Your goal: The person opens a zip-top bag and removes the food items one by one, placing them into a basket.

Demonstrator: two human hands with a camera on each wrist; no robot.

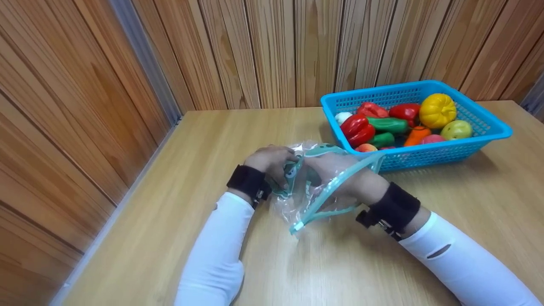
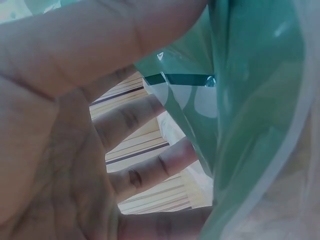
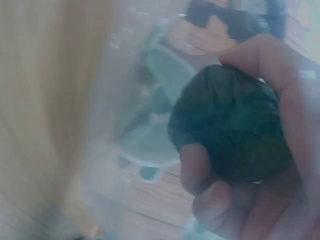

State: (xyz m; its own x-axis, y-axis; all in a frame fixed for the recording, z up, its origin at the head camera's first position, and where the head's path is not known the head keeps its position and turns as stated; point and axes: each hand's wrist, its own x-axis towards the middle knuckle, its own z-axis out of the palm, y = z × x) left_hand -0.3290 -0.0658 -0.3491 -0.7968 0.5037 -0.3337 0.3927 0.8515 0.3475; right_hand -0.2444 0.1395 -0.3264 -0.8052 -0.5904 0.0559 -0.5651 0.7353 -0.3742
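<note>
At frame centre, the left hand (image 1: 272,163) pinches the zip bag (image 1: 316,187); inside it, the right hand (image 1: 340,178) clutches what looks like a dark green vegetable (image 3: 232,122).

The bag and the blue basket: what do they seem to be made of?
The bag looks like thin, clear, glossy plastic film with teal print and a teal zip strip: the right hand shows through it, and it crinkles. The blue basket seems rigid moulded plastic, with uniform colour and regular lattice walls.

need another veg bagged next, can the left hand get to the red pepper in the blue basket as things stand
Probably not right away. The left hand grips the plastic bag, which lies between it and the basket. The red pepper lies uncovered at the near-left corner.
</note>
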